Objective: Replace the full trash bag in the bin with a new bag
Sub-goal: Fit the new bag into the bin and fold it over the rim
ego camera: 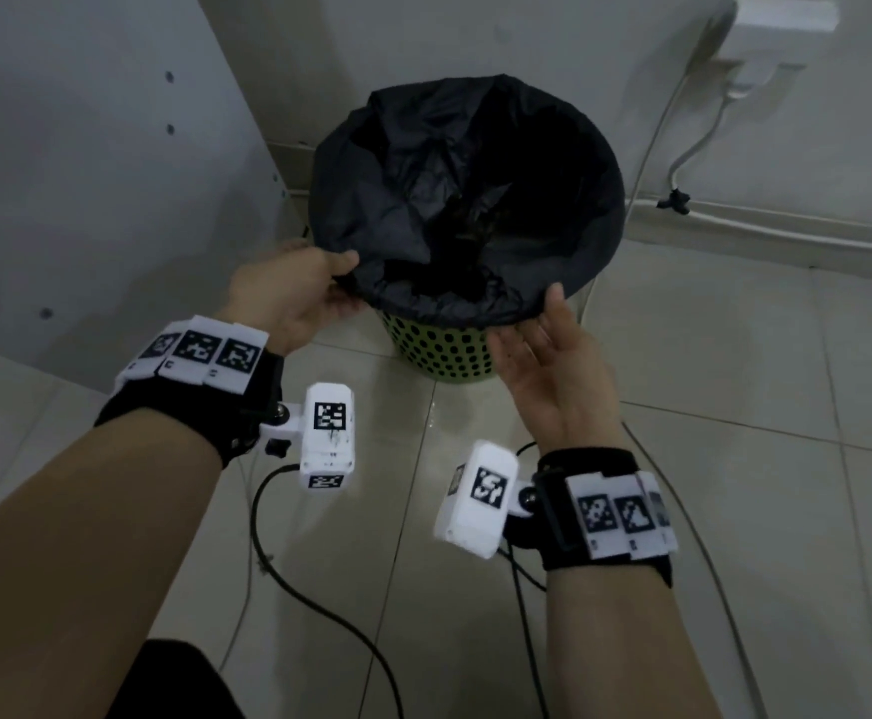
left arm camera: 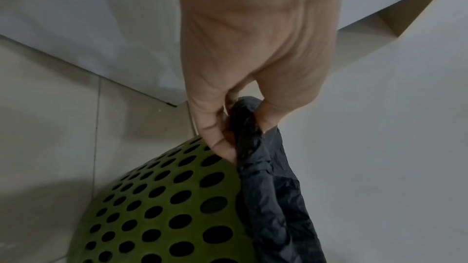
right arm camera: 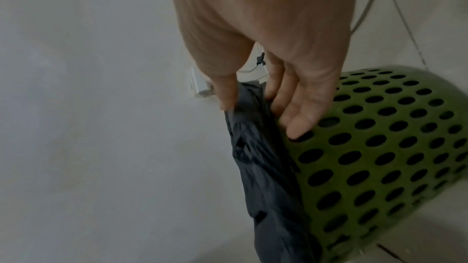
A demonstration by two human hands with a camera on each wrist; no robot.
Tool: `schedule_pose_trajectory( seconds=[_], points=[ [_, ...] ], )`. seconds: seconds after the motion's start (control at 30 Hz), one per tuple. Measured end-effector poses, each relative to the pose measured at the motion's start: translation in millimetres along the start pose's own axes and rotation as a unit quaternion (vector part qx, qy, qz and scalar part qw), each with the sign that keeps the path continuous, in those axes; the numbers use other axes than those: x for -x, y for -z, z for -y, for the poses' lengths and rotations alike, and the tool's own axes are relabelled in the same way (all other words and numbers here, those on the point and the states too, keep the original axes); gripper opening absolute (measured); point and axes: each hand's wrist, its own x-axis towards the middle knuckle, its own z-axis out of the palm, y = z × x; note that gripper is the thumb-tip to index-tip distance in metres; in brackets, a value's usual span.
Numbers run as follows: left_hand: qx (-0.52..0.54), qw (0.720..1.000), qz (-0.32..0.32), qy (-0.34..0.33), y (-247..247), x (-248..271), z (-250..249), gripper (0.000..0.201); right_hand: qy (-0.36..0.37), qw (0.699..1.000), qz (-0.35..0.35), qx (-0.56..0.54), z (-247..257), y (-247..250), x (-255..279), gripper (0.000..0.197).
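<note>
A green perforated bin [ego camera: 441, 350] stands on the tiled floor by the wall, lined with a black trash bag [ego camera: 465, 189] whose edge is folded over the rim. My left hand [ego camera: 293, 293] pinches the bag's folded edge [left arm camera: 247, 125] at the near-left rim between thumb and fingers. My right hand [ego camera: 548, 350] pinches the bag's edge [right arm camera: 249, 111] at the near-right rim with thumb and forefinger, while its other fingers [right arm camera: 301, 119] lie straight against the bin's wall [right arm camera: 380, 147]. Dark contents at the bottom of the bag are hard to make out.
A white cabinet panel [ego camera: 86, 173] stands left of the bin. On the wall at the back right hang a white box [ego camera: 781, 18] and cords [ego camera: 693, 147]. Black cables [ego camera: 319, 609] trail over the floor tiles between my arms.
</note>
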Motion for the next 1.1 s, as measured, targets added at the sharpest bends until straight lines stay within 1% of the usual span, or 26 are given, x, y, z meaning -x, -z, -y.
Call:
schedule_pose_trajectory(
  seconds=[0.07,0.13,0.17,0.2,0.27,0.3,0.33,0.4,0.53,0.63,0.7,0.77,0.87,0.93,1.0,1.1],
  points=[
    [0.004,1.000,-0.011,-0.018,0.8,-4.1,1.1,0.046,-0.018,0.999,0.004,-0.033,9.4,1.4,-3.3,0.021],
    [0.005,1.000,-0.007,-0.025,-2.0,-2.4,1.4,0.044,-0.027,0.998,0.008,-0.051,12.0,-2.0,-4.5,0.014],
    [-0.002,1.000,0.002,-0.025,-4.5,-0.4,2.4,0.042,-0.026,0.998,0.010,-0.052,10.8,-3.4,-4.4,0.016],
    [-0.013,1.000,0.009,-0.023,-6.5,0.2,4.6,0.042,-0.023,0.999,0.012,-0.047,8.3,-4.0,-3.2,0.021],
    [-0.025,0.999,0.013,-0.024,-8.7,-0.1,9.4,0.045,-0.018,0.999,0.014,-0.034,0.3,-2.8,-1.1,0.039],
    [-0.022,0.999,0.011,-0.031,-8.7,-1.6,11.0,0.046,-0.017,0.999,0.017,-0.034,-3.3,-1.3,-0.9,0.043],
    [-0.017,0.999,0.006,-0.038,-7.9,-3.3,11.4,0.046,-0.019,0.999,0.020,-0.039,-5.4,-0.3,-0.4,0.043],
    [-0.012,0.999,-0.004,-0.048,-6.8,-4.3,9.7,0.047,-0.015,0.999,0.021,-0.048,-4.7,-0.2,-0.7,0.035],
    [-0.004,0.998,-0.001,-0.063,-2.8,-7.5,9.5,0.046,0.026,0.999,0.006,-0.022,-1.2,-1.2,-7.0,0.030],
    [0.022,0.997,-0.010,-0.073,-2.9,-10.4,11.6,0.042,0.024,1.000,0.004,-0.002,-8.2,-3.3,-9.7,0.033],
    [0.034,0.998,-0.008,-0.049,-3.1,-11.4,12.2,0.042,0.009,1.000,0.013,0.004,-15.7,-6.7,-8.8,0.036],
    [0.026,0.999,-0.013,-0.039,-1.1,-11.6,12.8,0.041,0.000,1.000,0.020,0.004,-19.6,-7.0,-8.2,0.037],
    [0.012,0.998,-0.029,-0.052,3.0,-14.5,7.7,0.043,0.026,1.000,-0.005,0.013,-13.3,-2.1,-9.9,0.039],
    [0.006,0.998,-0.033,-0.059,3.1,-14.0,2.7,0.040,0.040,0.999,-0.015,0.011,-5.2,-0.8,-13.1,0.031],
    [-0.004,0.997,-0.030,-0.066,0.5,-11.2,1.1,0.037,0.039,0.999,-0.010,-0.008,-1.6,-4.3,-15.6,0.024],
    [-0.038,0.997,-0.025,-0.064,-3.0,-2.8,5.5,0.041,0.022,0.999,-0.006,-0.036,-7.9,-10.7,-15.5,0.025]
  ],
)
